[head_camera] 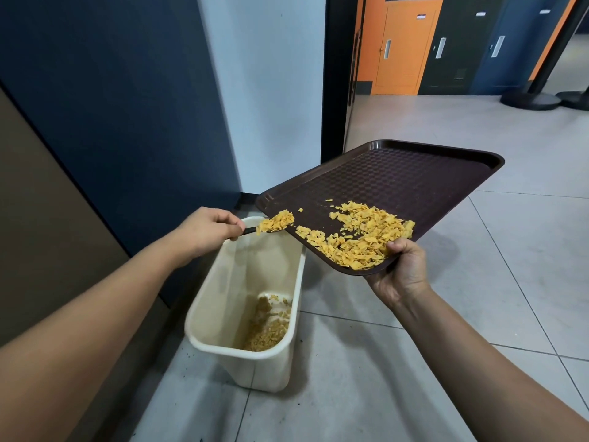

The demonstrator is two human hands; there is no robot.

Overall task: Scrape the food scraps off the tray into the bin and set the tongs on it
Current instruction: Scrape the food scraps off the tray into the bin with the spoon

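1. a dark brown tray [398, 177] is held in the air over the tiled floor [510, 282], tilted so that its near-left edge hangs lowest, above and just right of the bin [220, 301].
2. the tray's near corner is gripped by the right hand [403, 272]; the thumb is pressed on top of the rim among the scraps and the other fingers are hidden underneath.
3. a heap of yellow flaky scraps [360, 237] is spread along the tray's low near side, thickest next to the right thumb, with a few loose bits higher up the ribbed surface.
4. the left hand [207, 231] is curled round a dark handle, taken to be the tongs [250, 230]; only a short black piece is seen beyond the fingers, so whether its arms are apart or together cannot be told.
5. a small clump of scraps [275, 221] is seen at the tool's tip, right at the tray's low left edge and above the bin's mouth.
6. the cream bin is stood on the floor beside a dark blue wall panel [111, 106]; a layer of scraps is seen lying at its bottom, towards the far right corner.
7. orange and dark doors [404, 46] are seen beyond the doorway at upper right.
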